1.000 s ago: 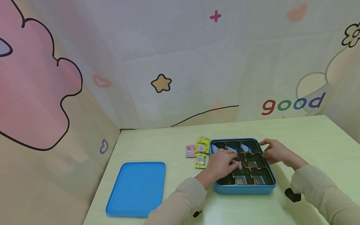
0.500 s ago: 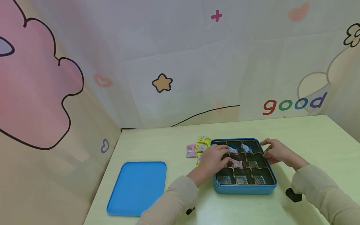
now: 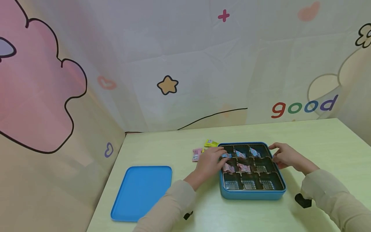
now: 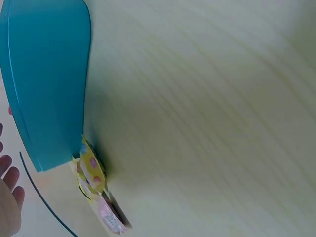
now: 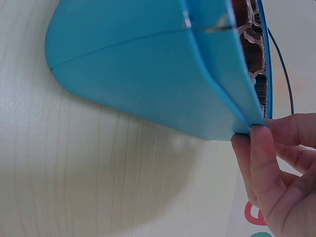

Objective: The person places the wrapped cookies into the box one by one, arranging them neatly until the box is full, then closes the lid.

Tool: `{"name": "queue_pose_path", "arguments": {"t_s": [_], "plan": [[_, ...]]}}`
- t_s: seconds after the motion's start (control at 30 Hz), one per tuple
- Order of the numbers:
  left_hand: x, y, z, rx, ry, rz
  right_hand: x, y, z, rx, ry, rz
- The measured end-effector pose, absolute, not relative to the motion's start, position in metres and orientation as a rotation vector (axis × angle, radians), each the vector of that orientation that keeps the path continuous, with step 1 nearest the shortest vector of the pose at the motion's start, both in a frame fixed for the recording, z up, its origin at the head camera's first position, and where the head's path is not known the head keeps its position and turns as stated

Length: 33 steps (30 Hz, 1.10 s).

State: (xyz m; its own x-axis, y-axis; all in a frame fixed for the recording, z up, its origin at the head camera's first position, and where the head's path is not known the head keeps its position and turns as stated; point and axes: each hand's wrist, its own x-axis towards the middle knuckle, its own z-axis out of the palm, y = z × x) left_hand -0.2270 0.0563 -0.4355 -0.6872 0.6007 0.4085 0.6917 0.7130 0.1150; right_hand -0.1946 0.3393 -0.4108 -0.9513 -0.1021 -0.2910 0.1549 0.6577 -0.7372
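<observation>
A blue rectangular tin (image 3: 252,195) holds a dark compartment insert. Small blue packets (image 3: 240,154) lie in its back row, and pink packets (image 3: 244,168) sit in the left and middle compartments of the middle row. The front row shows nothing inside. My left hand (image 3: 209,162) hovers at the tin's left edge, fingers loosely bent and holding nothing; in the left wrist view its fingertips (image 4: 11,177) appear beside the tin wall. My right hand (image 3: 288,156) pinches the tin's right rim near the back corner, thumb against the outer wall in the right wrist view.
Left of the tin lie yellow packets (image 4: 92,165) and a pink packet (image 3: 197,155), partly hidden behind my left hand in the head view. A flat blue lid (image 3: 142,193) rests farther left on the pale wooden table (image 3: 321,138). A printed cloth backdrop stands behind.
My left hand has drawn back leftward from the middle row to the tin's left edge, uncovering the pink packets and covering some yellow ones. The right hand stays on the rim.
</observation>
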Motion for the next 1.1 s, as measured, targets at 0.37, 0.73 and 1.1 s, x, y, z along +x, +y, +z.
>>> {"name": "queue_pose_path", "arguments": {"t_s": [0.37,0.73,1.1], "plan": [[-0.231,0.040,-0.439,-0.959,-2.632,-0.397,-0.195,0.340,-0.412,0.036,2.570,-1.186],[-0.237,0.028,-0.449,-0.879,-2.721,-0.385,-0.195,0.340,-0.411,0.047,2.569,-1.181],[-0.243,0.013,-0.460,-0.827,-2.830,-0.262,-0.195,0.340,-0.411,0.047,2.562,-1.195]]}}
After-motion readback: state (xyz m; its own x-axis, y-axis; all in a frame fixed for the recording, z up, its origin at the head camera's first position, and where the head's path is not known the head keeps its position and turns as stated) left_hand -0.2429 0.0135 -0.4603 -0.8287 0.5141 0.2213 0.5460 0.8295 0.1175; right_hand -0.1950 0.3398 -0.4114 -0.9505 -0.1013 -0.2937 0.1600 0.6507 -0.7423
